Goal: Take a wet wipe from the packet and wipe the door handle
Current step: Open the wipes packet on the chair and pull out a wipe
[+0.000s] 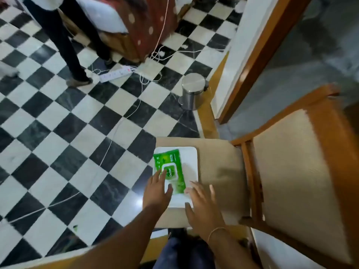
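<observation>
A green wet-wipe packet point(171, 167) with a white flip lid lies on a white tray point(191, 158) on the beige seat of a wooden chair point(219, 171). My left hand point(157, 191) is spread open at the packet's near left corner, fingertips touching the lid area. My right hand point(202, 204) is open just right of the packet's near end, over the tray edge, holding nothing. No wipe is out of the packet. A wooden door frame point(258, 55) stands at the upper right; no door handle is in view.
The floor is black-and-white checkered tile point(77, 133). A steel pedal bin point(192, 90) stands by the door frame. A white power strip point(114, 73) and loose cables lie on the floor. Another person's legs point(66, 47) stand near a bed at top left.
</observation>
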